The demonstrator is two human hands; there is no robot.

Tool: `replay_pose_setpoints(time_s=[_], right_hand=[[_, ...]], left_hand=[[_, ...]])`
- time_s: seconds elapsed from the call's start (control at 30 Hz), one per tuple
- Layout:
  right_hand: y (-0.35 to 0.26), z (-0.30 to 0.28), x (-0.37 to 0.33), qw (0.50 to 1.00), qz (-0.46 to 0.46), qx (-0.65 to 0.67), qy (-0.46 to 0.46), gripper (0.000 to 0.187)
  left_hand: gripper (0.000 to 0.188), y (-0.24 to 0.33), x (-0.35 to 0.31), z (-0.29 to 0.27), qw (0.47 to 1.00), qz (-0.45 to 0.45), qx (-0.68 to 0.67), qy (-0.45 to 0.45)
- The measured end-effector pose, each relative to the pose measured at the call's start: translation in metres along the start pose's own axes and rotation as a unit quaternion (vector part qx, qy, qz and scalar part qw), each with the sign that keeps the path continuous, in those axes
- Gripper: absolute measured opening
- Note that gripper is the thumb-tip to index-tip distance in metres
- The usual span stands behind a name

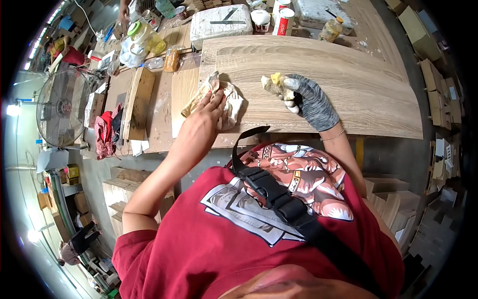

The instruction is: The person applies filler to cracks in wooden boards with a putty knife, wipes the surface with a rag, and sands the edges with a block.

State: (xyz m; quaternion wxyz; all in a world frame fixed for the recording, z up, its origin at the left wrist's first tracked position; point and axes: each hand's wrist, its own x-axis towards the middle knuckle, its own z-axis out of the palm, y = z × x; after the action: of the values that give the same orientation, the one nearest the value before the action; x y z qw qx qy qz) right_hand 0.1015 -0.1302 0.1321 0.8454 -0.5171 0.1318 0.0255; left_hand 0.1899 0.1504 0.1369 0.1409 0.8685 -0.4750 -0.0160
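My bare left hand [203,115] presses a crumpled cream rag [232,105] onto the left part of a wood-grain board [318,65]. The cloth bunches up around its fingers. On my right hand [311,102] is a grey knit glove with pale, stained fingertips. Its fingers close around a small yellowish-white wad [273,83], perhaps cloth or sponge, over the board's middle. What the fingers cover of this wad is hidden.
A covered white block [221,24], a red and white can [283,22] and a capped bottle [330,30] stand along the far side. Left are an amber bottle [172,60], a wooden piece [138,102], red cloth [104,130] and a fan [63,107]. Another person's hand [123,14] shows far left.
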Motion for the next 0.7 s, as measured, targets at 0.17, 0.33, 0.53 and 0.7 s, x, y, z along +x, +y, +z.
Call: replay_pose_setpoints(time_s=[0.17, 0.33, 0.53, 0.7], right_hand=[[0.000, -0.007, 0.001, 1.000, -0.003, -0.022, -0.021, 0.025], [-0.002, 0.004, -0.003, 1.000, -0.004, -0.030, 0.006, 0.026], [-0.005, -0.001, -0.002, 0.999, -0.001, -0.036, 0.001, 0.025], [-0.002, -0.002, -0.001, 0.999, 0.000, -0.033, -0.023, 0.025]], left_hand=[[0.025, -0.030, 0.064, -0.002, 0.997, -0.049, 0.049, 0.014], [0.021, -0.106, 0.141, 0.031, 0.994, -0.058, 0.069, 0.065], [0.038, -0.074, 0.137, 0.018, 0.984, 0.027, 0.067, 0.161], [0.048, -0.091, 0.100, 0.024, 0.988, -0.011, -0.037, 0.150]])
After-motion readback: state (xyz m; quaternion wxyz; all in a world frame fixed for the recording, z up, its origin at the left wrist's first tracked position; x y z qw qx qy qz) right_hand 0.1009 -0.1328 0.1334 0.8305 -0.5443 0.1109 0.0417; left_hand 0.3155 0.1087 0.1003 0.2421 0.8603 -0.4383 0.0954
